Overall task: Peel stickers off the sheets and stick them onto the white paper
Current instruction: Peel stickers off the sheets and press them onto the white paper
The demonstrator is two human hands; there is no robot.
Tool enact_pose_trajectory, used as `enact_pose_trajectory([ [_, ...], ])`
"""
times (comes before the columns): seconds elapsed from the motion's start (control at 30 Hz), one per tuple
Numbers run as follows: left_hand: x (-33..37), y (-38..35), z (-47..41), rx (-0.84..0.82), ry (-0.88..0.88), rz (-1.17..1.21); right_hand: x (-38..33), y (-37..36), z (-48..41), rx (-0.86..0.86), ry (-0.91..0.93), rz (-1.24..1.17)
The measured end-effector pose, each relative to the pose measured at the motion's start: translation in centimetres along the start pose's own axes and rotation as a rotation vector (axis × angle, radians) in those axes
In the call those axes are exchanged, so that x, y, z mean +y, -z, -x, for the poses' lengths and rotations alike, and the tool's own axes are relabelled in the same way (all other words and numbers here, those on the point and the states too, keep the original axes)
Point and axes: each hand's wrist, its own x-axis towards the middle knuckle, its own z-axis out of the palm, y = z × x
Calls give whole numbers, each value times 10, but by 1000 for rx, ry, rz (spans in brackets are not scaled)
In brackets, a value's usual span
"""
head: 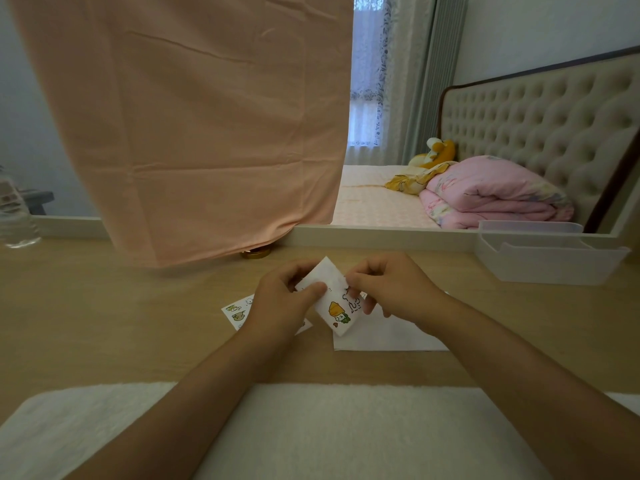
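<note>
Both hands (284,292) (391,289) pinch sticker sheet (334,306)

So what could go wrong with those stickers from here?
The left hand holds the sticker sheet in the air, so it could bend or slip. The right hand pinches a sticker at its edge; that might tear or curl onto itself. The white paper lies unheld on the table, so it may shift when pressed.

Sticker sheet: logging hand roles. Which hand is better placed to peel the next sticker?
Probably right: the right hand pinches the edge of the sticker sheet, over the white paper; the left hand only steadies it.
</note>
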Motion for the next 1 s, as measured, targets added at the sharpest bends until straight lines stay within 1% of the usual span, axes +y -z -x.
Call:
enact_pose_trajectory([
  [0.1,-1,1,-2,-3,-6,12,1,2,-1,-27,-77,-103],
  [0.3,-7,6,-10,72,40,-40,0,7,0,-51,-183,-246],
  [0.37,-8,10,-12,74,52,-125,0,5,0,-40,-219,-289],
  [0.43,-14,14,-15,60,41,-319,0,4,-1,-34,-252,-318],
  [0.47,-16,16,-14,71,19,-444,0,3,-1,-34,-265,-324],
  [0.5,-15,17,-14,99,-45,-552,-1,2,0,-38,-276,-326],
  [0.53,-14,17,-12,126,-157,-621,-1,1,0,-45,-289,-332],
  [0.6,-8,14,-10,104,-422,-690,-2,-2,0,-74,-319,-364],
  [0.63,-6,11,-8,75,-525,-726,-2,-4,0,-96,-337,-387],
  [0.7,-3,4,-5,36,-653,-778,-3,-7,1,-149,-368,-428],
  [0.8,-5,-2,-8,34,-748,-801,-4,-8,1,-223,-398,-470],
  [0.9,-6,-1,-9,79,-782,-797,-2,-7,1,-276,-417,-503],
  [0.97,-6,-1,-6,98,-725,-740,-1,-5,0,-309,-420,-530],
  [1.0,-5,-2,-4,104,-641,-685,0,-4,-1,-322,-418,-544],
])
